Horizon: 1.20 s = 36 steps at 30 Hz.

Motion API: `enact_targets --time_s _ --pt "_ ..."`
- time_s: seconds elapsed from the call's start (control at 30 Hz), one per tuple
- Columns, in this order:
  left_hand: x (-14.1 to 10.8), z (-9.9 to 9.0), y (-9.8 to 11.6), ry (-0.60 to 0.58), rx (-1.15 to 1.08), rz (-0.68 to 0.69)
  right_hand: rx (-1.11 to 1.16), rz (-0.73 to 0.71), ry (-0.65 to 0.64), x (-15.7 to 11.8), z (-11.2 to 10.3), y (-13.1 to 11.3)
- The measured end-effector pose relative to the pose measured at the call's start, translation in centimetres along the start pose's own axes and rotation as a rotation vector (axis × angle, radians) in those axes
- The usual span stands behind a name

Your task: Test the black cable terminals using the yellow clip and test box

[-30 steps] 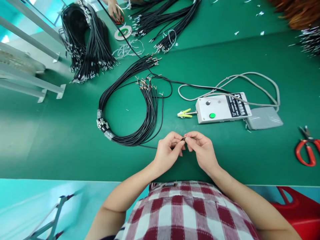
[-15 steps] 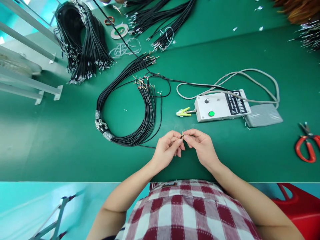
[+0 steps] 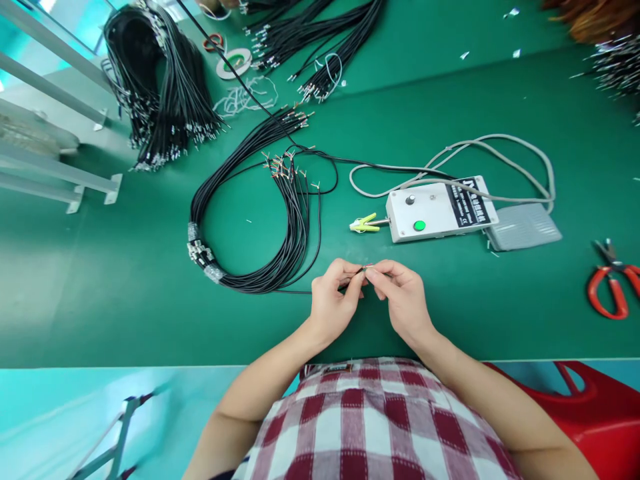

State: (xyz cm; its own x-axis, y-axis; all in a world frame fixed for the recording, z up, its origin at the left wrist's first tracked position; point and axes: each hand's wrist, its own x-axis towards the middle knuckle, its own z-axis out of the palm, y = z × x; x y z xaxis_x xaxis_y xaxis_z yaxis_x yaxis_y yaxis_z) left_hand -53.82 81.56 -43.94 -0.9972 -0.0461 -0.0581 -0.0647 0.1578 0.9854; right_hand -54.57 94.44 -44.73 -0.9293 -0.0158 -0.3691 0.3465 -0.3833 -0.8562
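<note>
Cable end (image 3: 359, 271) pinched in left hand (image 3: 334, 298), its wires (image 3: 369, 267), now flatter, in right hand (image 3: 407, 297): being straightened, I'd judge.

Your left hand (image 3: 334, 303) hides a stretch of the black cable (image 3: 295, 292) running into it, and your fingers partly cover the cable's end, which is too small for you to make out. The grey cord (image 3: 551, 180) crosses the label (image 3: 469, 208) on the white box (image 3: 410, 230); its small print is unreadable. A corner of the grey pedal (image 3: 525, 227) disappears behind that box. To your right, the edge cuts off one handle of the pliers (image 3: 615, 265) and part of the red seat (image 3: 605, 410), which your forearm also covers. The top edge crops the black cable bundle (image 3: 345, 50) and the brown bundle (image 3: 590, 17). At far left, a pale, blurry object (image 3: 37, 127) is cut off and partly blocked by bars.
</note>
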Motion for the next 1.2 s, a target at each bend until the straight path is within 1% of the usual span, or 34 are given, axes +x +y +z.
enact_targets --time_s 0.13,0.23,0.3,0.43,0.5,0.63,0.73,0.83,0.93,1.0,1.07,1.2 --pt "-0.2 0.2 -0.6 0.009 -0.153 -0.029 0.177 0.117 -0.061 -0.1 0.8 0.3" --pt "-0.1 0.1 -0.9 0.008 -0.224 -0.026 0.196 0.193 -0.104 0.0 1.0 0.1" --pt "0.2 -0.1 -0.8 -0.02 -0.274 -0.027 0.167 0.203 -0.111 0.2 1.0 -0.1" --pt "0.9 -0.7 -0.2 -0.093 -0.356 -0.046 0.099 0.15 -0.1 0.6 0.6 -0.4" --pt "1.1 -0.8 0.0 -0.099 -0.356 -0.068 0.067 0.119 -0.082 0.6 0.5 -0.4" --pt "1.1 -0.3 0.0 -0.043 -0.341 -0.109 -0.009 0.043 -0.03 0.4 0.3 -0.1" --pt "1.1 0.0 0.0 0.01 -0.367 -0.113 -0.08 -0.02 -0.023 0.4 0.2 0.1" --pt "1.2 -0.1 -0.1 0.028 -0.385 -0.132 -0.209 -0.121 -0.055 0.5 -0.1 -0.2" --pt "1.2 -0.4 -0.2 0.003 -0.399 -0.158 -0.361 -0.199 -0.111 0.9 -0.9 -1.0" --pt "1.2 -0.6 -0.2 -0.016 -0.396 -0.171 -0.379 -0.198 -0.138 1.2 -1.4 -1.6" --pt "1.1 -0.7 -0.2 -0.03 -0.384 -0.182 -0.345 -0.17 -0.157 1.5 -1.7 -2.2" --pt "1.0 -0.9 0.1 -0.053 -0.367 -0.206 -0.341 -0.137 -0.223 2.1 -1.7 -3.1"
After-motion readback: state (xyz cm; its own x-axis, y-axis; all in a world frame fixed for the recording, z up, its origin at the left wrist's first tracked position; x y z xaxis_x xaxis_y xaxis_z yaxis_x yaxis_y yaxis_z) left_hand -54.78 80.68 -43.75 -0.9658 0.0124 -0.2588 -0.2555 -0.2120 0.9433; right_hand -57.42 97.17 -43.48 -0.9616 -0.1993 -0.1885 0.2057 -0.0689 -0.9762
